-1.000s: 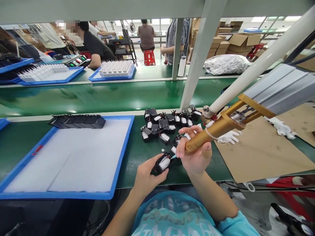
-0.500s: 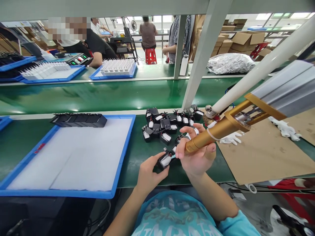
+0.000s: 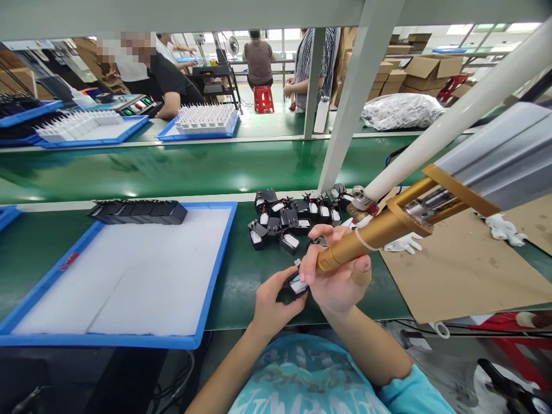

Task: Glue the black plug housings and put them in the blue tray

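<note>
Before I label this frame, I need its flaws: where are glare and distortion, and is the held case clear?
Head view: glare spots the green panel, back windows look washed out; head view: the grey housing looms, apparently lens-stretched, at right; head view: the black case in the left hand is partly hidden by the right hand.

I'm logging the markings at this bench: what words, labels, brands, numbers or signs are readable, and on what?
None can be read with certainty.
Blue shirt: large white lettering, folded and cut off by the picture's edge; unreadable.
Blue tray: red label on its left rim, too small and blurred.
Gold tool: no legible text.
</note>
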The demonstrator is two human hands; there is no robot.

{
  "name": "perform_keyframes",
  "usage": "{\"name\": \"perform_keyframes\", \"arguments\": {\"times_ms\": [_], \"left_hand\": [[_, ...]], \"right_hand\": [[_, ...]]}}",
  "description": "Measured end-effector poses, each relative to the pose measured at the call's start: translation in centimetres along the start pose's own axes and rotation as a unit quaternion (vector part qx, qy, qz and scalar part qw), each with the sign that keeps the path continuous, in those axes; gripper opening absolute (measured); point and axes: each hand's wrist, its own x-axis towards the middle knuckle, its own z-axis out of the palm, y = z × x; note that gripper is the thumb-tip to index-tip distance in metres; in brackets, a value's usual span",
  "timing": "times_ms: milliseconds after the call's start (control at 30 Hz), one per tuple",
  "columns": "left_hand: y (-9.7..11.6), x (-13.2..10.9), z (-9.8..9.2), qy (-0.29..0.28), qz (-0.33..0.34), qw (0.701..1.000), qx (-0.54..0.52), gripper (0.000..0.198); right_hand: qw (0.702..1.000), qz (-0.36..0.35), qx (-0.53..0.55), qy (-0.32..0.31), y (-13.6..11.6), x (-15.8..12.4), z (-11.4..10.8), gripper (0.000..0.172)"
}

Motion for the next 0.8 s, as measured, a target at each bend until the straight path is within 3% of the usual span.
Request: {"name": "perform_keyframes", "arguments": {"times_ms": [167, 367, 533, 633, 800], "left_hand": [[-0.9, -0.1, -0.4, -0.027, 0.008, 1.0, -0.004, 0.036], [-3.3, -0.4, -2.3, -0.077, 0.005, 0.995, 0.056, 0.036], [-5.1, -1.2, -4.6, -0.113, -0.071, 0.989, 0.066, 0.042], [-5.0, -0.5, -5.2, -0.125, -0.112, 0.986, 0.009, 0.051], [-3.3, 1.8, -4.4, -0.139, -0.154, 0.978, -0.029, 0.043]], "right_hand": [[1.0, -0.003, 0.018, 0.023, 0.0, 0.0, 0.2, 0.047], [0.999, -0.002, 0.009, 0.035, 0.0, 0.4, -0.3, 0.044], [0.999, -0.009, 0.003, 0.034, -0.5, 0.5, -1.2, 0.044], [0.999, -0.008, -0.018, 0.042, -0.8, 0.5, -1.7, 0.042], [0.998, -0.009, -0.04, 0.056, -1.0, 0.3, -2.4, 0.04]]}}
